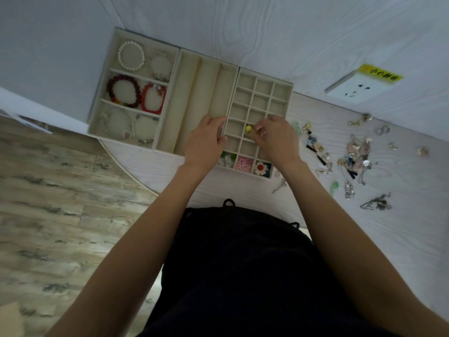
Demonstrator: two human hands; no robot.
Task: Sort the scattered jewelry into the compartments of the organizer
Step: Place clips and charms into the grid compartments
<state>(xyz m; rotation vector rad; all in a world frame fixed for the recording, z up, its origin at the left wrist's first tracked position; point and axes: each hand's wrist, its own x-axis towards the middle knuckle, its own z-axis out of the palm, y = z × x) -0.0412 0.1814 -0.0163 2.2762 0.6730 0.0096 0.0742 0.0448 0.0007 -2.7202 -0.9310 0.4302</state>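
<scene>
Three beige organizer trays stand side by side on the white table. The left tray (107, 69) holds several bracelets. The middle tray (192, 76) has long compartments. The right tray (289, 93) is a grid of small cells; its nearest row holds flower pieces (244, 163). My right hand (277, 137) pinches a small yellow bead piece (248, 128) over a middle cell of the grid. My left hand (206, 142) lies on the wall between the middle tray and the grid, fingers curled at the edge. Scattered jewelry (354, 154) is spread on the table to the right.
A white wall socket (357, 90) with a yellow label sits on the wall behind the jewelry. The table's rounded edge (126, 166) falls off to wooden flooring on the left. My dark clothing fills the lower middle.
</scene>
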